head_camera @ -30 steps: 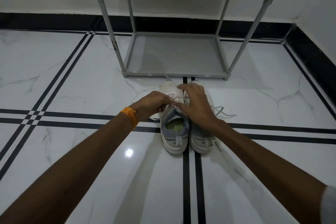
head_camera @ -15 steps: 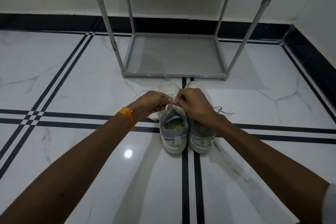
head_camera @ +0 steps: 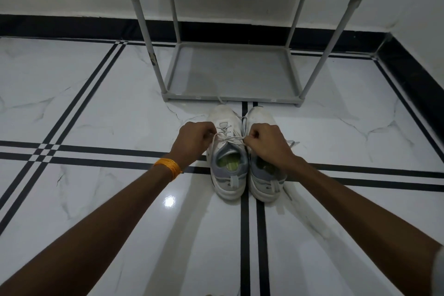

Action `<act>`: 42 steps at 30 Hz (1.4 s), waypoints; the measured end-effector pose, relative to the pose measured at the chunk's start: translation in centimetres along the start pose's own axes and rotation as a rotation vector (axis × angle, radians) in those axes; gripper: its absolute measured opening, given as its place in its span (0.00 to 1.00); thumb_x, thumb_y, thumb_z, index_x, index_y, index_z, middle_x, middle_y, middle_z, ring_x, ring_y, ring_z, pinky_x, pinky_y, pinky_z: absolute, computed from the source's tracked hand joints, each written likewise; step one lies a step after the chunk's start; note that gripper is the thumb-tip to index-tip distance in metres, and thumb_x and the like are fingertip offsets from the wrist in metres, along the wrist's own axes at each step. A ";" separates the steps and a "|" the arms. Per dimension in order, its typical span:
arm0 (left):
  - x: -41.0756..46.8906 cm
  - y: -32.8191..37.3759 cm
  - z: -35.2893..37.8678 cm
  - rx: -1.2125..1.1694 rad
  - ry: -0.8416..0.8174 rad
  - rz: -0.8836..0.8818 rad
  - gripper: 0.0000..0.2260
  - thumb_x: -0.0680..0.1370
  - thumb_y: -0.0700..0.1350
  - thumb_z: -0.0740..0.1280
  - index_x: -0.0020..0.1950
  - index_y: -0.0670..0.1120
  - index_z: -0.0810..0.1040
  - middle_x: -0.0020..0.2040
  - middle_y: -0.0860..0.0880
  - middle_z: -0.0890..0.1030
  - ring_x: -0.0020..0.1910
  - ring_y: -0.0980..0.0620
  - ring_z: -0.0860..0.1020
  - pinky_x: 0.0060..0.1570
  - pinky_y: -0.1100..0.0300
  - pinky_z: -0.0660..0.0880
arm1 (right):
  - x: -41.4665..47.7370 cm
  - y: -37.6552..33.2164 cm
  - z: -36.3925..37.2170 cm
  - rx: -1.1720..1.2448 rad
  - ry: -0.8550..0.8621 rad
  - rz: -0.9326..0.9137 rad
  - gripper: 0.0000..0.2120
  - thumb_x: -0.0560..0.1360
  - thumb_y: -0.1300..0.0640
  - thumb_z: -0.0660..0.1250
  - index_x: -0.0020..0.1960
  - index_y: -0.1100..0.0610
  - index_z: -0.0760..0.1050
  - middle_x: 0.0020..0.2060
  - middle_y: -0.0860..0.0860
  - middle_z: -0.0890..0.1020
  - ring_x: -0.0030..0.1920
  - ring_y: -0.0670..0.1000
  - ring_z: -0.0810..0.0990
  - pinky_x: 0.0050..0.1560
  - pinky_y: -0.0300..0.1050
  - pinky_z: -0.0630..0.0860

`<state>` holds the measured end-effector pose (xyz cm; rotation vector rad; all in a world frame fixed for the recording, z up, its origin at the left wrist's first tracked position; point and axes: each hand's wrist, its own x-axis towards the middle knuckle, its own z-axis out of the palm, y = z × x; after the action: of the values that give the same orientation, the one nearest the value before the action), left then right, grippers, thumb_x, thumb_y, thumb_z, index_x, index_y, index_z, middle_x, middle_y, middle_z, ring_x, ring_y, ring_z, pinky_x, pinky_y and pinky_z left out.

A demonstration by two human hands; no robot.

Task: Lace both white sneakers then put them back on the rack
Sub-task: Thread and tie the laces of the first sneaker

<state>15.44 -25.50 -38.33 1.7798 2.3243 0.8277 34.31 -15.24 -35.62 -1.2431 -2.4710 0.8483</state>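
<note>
A: Sneakers first: where do they sit?
B: Both white sneakers stand side by side on the floor, toes pointing far toward the rack, heels near. The left sneaker is the one being worked; the right sneaker just touches it

A: And the hands?
B: Left hand is clenched on one end of the lace; right hand pinches the other end. The lace runs taut left to right between them, across the shoe's long axis, over the tongue

A: So which way does the pull go?
B: Outward, I'd judge: each fist lies just beside its own side of the left sneaker, equally near, so tightening means drawing apart sideways. A loose lace end trails right of the right sneaker, apparently undone
</note>
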 end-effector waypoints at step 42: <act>-3.5 -5.7 1.6 0.285 -0.154 -0.204 0.10 0.81 0.42 0.58 0.41 0.42 0.72 0.32 0.41 0.77 0.32 0.40 0.76 0.34 0.49 0.77 | -0.3 1.4 -0.7 -0.742 -0.165 -0.191 0.16 0.76 0.66 0.60 0.64 0.63 0.67 0.56 0.61 0.79 0.54 0.60 0.80 0.50 0.51 0.74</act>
<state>12.20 -29.15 -43.23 1.5938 2.5645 0.3321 35.70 -14.53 -35.84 -1.1152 -3.1089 -0.0498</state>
